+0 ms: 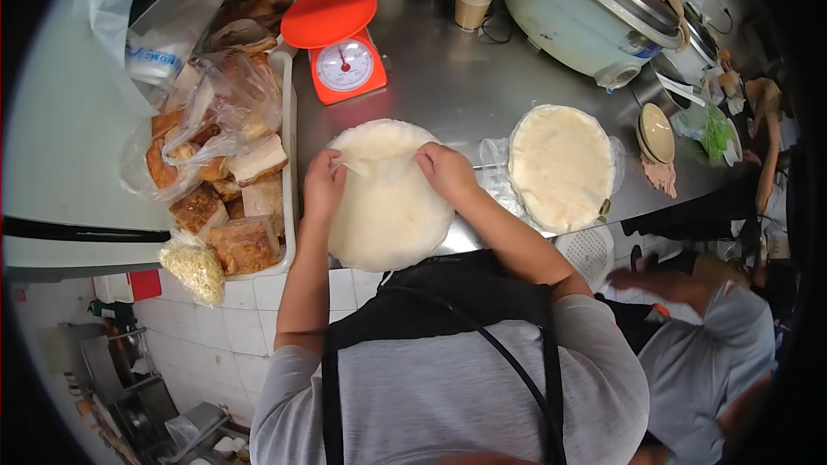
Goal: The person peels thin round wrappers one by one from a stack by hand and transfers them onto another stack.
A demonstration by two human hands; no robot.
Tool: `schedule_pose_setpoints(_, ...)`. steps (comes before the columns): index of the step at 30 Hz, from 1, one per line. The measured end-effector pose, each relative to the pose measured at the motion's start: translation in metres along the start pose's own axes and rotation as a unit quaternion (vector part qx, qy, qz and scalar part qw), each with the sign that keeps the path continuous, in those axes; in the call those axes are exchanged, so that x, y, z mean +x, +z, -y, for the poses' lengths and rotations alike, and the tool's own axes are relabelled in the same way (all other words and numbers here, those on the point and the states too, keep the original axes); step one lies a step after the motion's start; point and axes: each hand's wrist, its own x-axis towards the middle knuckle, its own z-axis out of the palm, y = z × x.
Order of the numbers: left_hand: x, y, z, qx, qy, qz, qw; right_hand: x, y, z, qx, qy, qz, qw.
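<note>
In front of me on the steel counter lies a stack of round, pale, thin dough wrappers (pixel 388 220). My left hand (pixel 324 182) pinches the lifted edge of the top wrapper (pixel 376 167) at the stack's left side. My right hand (pixel 444 172) is closed on the same raised sheet at the right, its fingers bent over the edge. Between my hands the sheet looks folded and slightly see-through. A second round stack of wrappers (pixel 561 167) rests to the right, on clear plastic, apart from my hands.
Left stands a white tray (pixel 289 207) of roasted meat chunks (pixel 245 245) and plastic bags. Behind are a red scale (pixel 343 60), a paper cup (pixel 475 0) and a large lidded cooker (pixel 586 21). Bowls (pixel 656 133) sit at right, where another person (pixel 715 353) stands close by.
</note>
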Motion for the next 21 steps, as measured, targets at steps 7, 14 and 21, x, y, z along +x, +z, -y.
schedule_pose_setpoints(7, -0.003, 0.009, -0.010, 0.148, -0.045, -0.120, 0.981, 0.025, 0.002, -0.008, -0.070, 0.109, 0.071, 0.989)
schedule_pose_setpoints(14, -0.029, 0.039, -0.032, 0.236, 0.228, 0.094, 0.940, 0.016, -0.006, -0.013, 0.007, 0.108, 0.070, 0.992)
schedule_pose_setpoints(21, -0.028, 0.045, -0.032, 0.253, 0.197, 0.132, 0.938, -0.068, -0.088, -0.054, -0.147, -0.035, -0.172, 0.973)
